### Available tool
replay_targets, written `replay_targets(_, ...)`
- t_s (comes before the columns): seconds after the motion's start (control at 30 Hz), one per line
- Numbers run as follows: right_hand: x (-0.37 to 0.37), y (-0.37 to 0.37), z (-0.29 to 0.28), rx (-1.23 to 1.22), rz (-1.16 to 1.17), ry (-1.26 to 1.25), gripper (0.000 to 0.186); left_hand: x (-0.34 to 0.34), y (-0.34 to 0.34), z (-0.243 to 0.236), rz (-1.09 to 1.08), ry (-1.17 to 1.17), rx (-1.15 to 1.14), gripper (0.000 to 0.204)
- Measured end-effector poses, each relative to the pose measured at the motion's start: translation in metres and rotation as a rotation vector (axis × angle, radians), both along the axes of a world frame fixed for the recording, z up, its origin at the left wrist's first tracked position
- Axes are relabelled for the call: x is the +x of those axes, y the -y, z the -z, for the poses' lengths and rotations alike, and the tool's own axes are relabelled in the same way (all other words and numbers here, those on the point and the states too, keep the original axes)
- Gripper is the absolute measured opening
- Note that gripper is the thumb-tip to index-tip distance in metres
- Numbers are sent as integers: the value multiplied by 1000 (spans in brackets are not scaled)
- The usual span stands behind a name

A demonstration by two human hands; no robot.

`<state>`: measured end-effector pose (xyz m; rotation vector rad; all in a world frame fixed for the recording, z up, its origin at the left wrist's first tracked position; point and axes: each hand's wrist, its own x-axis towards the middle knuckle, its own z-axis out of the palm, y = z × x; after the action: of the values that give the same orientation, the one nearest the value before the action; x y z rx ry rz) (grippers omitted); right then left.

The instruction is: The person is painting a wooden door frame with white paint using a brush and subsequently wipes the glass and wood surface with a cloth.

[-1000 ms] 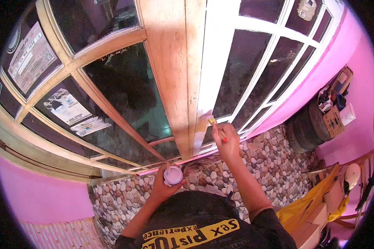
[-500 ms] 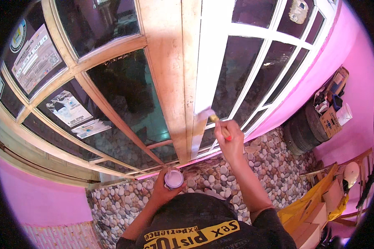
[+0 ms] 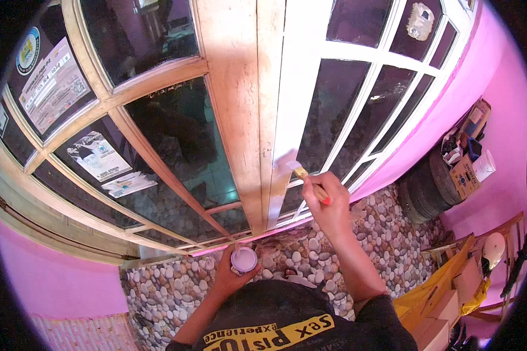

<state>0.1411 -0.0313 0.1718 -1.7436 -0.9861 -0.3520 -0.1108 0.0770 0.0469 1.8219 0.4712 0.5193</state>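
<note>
My right hand [image 3: 327,202] is closed round the handle of a paintbrush [image 3: 299,171], its red handle end showing beside my palm. The brush's bristles press on the door frame's upright [image 3: 291,111], which is white above the brush and bare wood-toned just below it. In my left hand [image 3: 231,274] is a small paint can [image 3: 243,260], held upright with its open top facing up. Pale, whitish-lilac paint shows inside it.
To the left stands an unpainted wooden door [image 3: 231,76] with glass panes and stickers. Pebble-patterned flooring [image 3: 175,286] lies below. Stacked tyres [image 3: 430,187] with a cardboard box [image 3: 465,175] stand by the pink wall at right; a yellow cloth [image 3: 427,281] and cartons sit lower right.
My right hand and the brush have shifted slightly right and down relative to the view. The left hand with the paint can stays nearly in place.
</note>
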Motion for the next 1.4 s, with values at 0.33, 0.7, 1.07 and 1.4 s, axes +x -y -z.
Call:
replay_targets(0.33,13,-9,-59,341,75,141,9,2,-3,-1,24,79,-8,64)
replay_targets(0.7,13,-33,-22,138,-44,84,9,4,-3,-10,63,62,1,64)
replay_targets(1.07,0,-30,-11,123,25,150,11,4,-3,-11,59,30,-48,66)
replay_targets(1.4,-65,24,-25,-190,-411,-500,15,25,-18,10,-20,89,57,72)
